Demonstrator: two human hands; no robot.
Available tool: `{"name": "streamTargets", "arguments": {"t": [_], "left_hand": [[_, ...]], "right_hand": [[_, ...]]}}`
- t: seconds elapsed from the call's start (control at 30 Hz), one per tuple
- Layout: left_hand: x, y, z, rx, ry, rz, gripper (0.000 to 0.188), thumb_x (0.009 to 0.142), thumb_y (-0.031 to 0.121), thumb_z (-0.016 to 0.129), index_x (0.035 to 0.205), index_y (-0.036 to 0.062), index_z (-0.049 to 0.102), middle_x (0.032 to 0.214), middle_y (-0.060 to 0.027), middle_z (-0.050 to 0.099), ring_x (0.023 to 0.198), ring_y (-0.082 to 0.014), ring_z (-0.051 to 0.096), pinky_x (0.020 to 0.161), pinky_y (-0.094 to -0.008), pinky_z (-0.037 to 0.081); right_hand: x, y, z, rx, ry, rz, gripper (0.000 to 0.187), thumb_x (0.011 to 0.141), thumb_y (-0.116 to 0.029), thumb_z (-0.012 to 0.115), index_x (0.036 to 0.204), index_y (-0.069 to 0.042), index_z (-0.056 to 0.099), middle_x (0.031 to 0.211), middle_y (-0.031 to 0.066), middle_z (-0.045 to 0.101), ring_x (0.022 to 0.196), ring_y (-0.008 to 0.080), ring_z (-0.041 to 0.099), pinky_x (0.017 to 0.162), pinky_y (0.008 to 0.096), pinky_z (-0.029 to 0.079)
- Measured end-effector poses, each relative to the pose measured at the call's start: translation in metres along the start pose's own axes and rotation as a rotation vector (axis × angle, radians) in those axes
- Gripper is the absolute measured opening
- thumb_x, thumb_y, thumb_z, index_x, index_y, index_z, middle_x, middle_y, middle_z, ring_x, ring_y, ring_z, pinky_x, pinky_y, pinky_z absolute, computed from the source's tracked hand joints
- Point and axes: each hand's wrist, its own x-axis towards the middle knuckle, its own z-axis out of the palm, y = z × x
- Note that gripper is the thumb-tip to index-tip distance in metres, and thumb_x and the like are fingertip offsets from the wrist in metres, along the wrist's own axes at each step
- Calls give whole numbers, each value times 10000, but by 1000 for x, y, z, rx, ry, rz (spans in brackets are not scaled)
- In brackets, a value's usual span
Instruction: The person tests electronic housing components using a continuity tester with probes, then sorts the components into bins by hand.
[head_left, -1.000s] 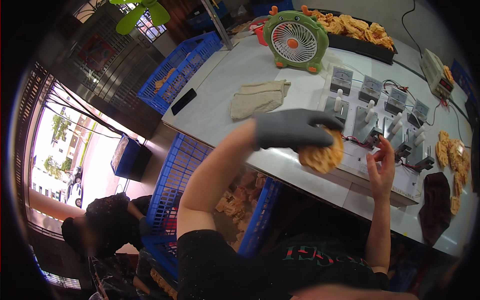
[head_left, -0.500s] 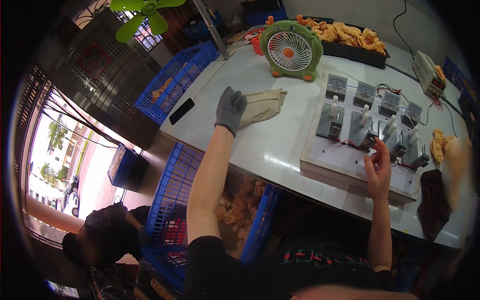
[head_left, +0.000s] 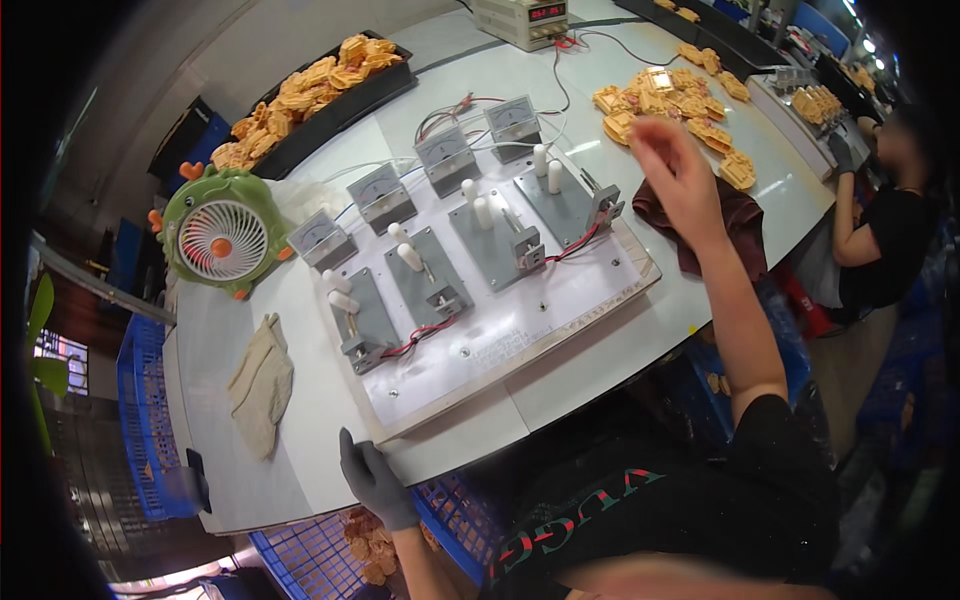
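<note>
White table (head_left: 320, 425): the biggest thing before me, running across the room, its near edge close to the person's body.
Co-worker (head_left: 880, 245): someone in black at the far right, by another row of yellow parts.
Board (head_left: 500, 325): set at a slant on the table, carrying four meters (head_left: 383, 198), grey metal plates, white pegs and red-and-black wires.
Black tray (head_left: 335, 120): behind the board, heaped with yellow parts.
Green fan (head_left: 221, 246): standing left of the board.
Brown cloth (head_left: 737, 228): crumpled right of the board, partly beneath the right arm.
Beige cloth (head_left: 262, 390): flat, below the fan.
Left hand (head_left: 380, 485): gloved in grey at the near table edge, fingers loose, grasping nothing I can see.
Right hand (head_left: 678, 178): bare, fingers bent toward the pile; I cannot tell whether they pinch a piece.
Yellow pieces (head_left: 690, 102): loosely piled on the table right of the board, just beside the right fingertips.
</note>
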Motion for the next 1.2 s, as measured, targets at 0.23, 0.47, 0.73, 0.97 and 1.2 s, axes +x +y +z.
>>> {"name": "streamTargets", "arguments": {"t": [0.23,0.47,0.73,0.97,1.2], "left_hand": [[-13,-13,20,262,164,461,370,955,-46,567,1320,-50,626,1046,-149,652,941,-267,651,842,-365,530],[-12,-8,16,189,106,406,362,994,-12,545,1349,-55,599,1095,-132,658,956,-232,638,860,-352,520],[-44,90,5,-174,-120,525,411,894,-51,621,1303,-12,620,1141,-135,642,910,-215,602,831,-324,511],[-66,210,49,208,-145,1378,505,732,40,759,1225,122,690,1167,-91,650,1071,-306,630,838,-404,512],[-63,198,46,74,-400,927,714,774,33,781,1446,41,539,1127,-159,642,1026,-340,631,874,-421,525]], "right_hand": [[89,165,-5,-980,-232,293,595,818,-454,776,1274,-112,608,1279,193,630,1194,356,617,986,494,496],[63,160,-16,-814,-223,328,576,791,-453,796,1169,-68,594,1214,183,613,1171,348,579,984,455,485],[13,-4,-68,-239,-287,197,511,814,-334,820,1163,-59,570,1214,109,621,1126,220,603,995,334,471],[-35,-133,-14,82,-907,-65,518,775,-135,826,1197,-65,534,1325,133,580,1240,230,567,1067,338,432],[-55,-157,26,213,-1033,13,562,820,-233,854,1267,-65,558,1135,72,649,1037,184,622,838,321,494]]}}
